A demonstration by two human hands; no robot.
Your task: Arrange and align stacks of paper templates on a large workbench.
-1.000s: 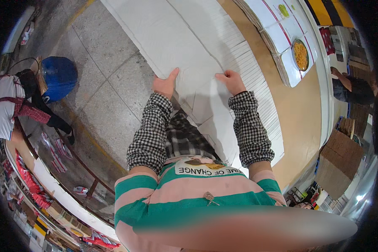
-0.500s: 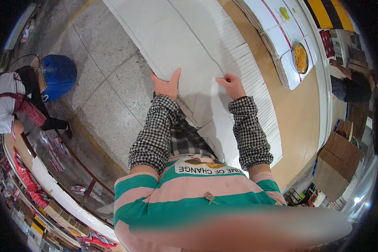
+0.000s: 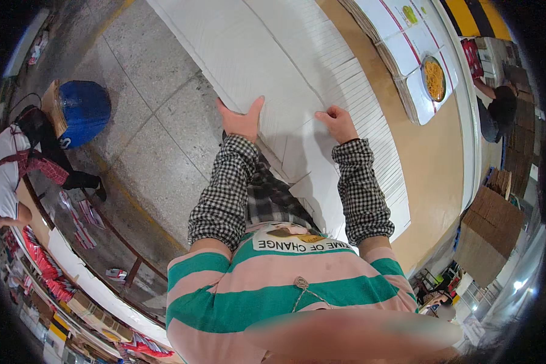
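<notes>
A large stack of flat white cardboard sheets [image 3: 285, 54] lies on a tan table [image 3: 431, 158] in front of me. My left hand [image 3: 241, 119] grips the near left edge of the top sheet, thumb on top. My right hand [image 3: 337, 123] presses down on the sheet's surface a little to the right, fingers curled. Both forearms wear black-and-white checked sleeves.
Printed flat cartons [image 3: 418, 67] with a yellow round picture lie on the table's far right. A person in a white top and red apron [image 3: 12, 170] bends at the left beside a blue bin [image 3: 84, 112]. Brown cardboard boxes [image 3: 488, 233] stand at the right; another person [image 3: 500, 112] is beyond the table.
Both hands shifted slightly along the top sheet's edge. The person at the left has bent lower and moved a little.
</notes>
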